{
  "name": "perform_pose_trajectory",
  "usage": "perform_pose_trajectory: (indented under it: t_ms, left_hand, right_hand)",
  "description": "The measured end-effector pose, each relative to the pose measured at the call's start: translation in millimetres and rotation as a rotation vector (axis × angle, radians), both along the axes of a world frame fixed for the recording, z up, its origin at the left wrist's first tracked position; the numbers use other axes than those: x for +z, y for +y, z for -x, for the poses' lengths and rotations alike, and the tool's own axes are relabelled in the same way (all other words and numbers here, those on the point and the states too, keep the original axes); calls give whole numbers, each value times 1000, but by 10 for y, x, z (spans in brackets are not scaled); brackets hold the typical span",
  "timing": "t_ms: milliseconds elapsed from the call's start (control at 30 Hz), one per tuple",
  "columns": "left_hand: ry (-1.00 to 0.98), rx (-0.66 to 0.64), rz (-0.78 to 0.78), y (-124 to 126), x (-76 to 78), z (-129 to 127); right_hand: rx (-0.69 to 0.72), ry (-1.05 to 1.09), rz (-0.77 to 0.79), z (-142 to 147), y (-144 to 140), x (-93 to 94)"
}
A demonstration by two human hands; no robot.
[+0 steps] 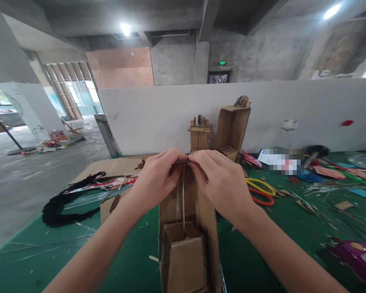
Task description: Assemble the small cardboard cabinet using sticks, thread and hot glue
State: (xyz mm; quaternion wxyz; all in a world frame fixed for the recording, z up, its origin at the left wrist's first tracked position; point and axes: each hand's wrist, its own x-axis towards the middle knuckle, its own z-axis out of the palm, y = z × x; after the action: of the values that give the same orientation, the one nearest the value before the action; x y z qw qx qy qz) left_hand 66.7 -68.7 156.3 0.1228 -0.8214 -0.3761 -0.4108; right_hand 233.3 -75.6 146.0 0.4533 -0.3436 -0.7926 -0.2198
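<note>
I see both hands raised over a tall cardboard frame (pixel 186 228) that stands on the green table (pixel 33 252) directly in front of me. The left hand (pixel 157 179) is curled closed at the frame's top edge, fingertips pinched on a short dark stick (pixel 183 162) lying across the top. The right hand (pixel 221 181) meets it from the 3 o'clock side, fingers likewise folded down and pinching the same stick; the two sets of fingertips are almost touching. From the stick a thin wire (pixel 183 195) hangs down inside the frame to a small cardboard box (pixel 184 256) at its foot.

At 12 o'clock, beyond the hands, a small cardboard tower (pixel 199 136) and a larger open cardboard box (pixel 233 126) stand against the white partition (pixel 146 114). At 2 o'clock, just beside the right wrist, lie yellow and red scissors (pixel 260 190). At 9 o'clock a black cord (pixel 61 207) lies coiled on the table beside flat cardboard sheets (pixel 116 167). At 4 o'clock, near the table edge, sits a purple tool (pixel 354 254); I cannot tell what kind. Scraps and thin sticks are scattered at 3 o'clock.
</note>
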Motion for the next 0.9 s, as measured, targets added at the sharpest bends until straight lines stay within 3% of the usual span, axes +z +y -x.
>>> perform_pose_trajectory:
  t_ms: [167,333,433,700,900]
  left_hand:
    - [135,30,-70,35,-25,39]
    - [194,9,-400,99,-120,54]
    - [200,18,-507,134,-186,53]
    - [310,115,-478,155,-204,53]
    - [391,159,-447,155,-189,62]
  right_hand:
    - [64,35,55,-13,15,-5]
    - [116,86,100,-11,13,1]
    - [157,121,123,-8,31,-2]
    - [149,208,97,34,63,-58]
    - [73,114,199,105,34,-122]
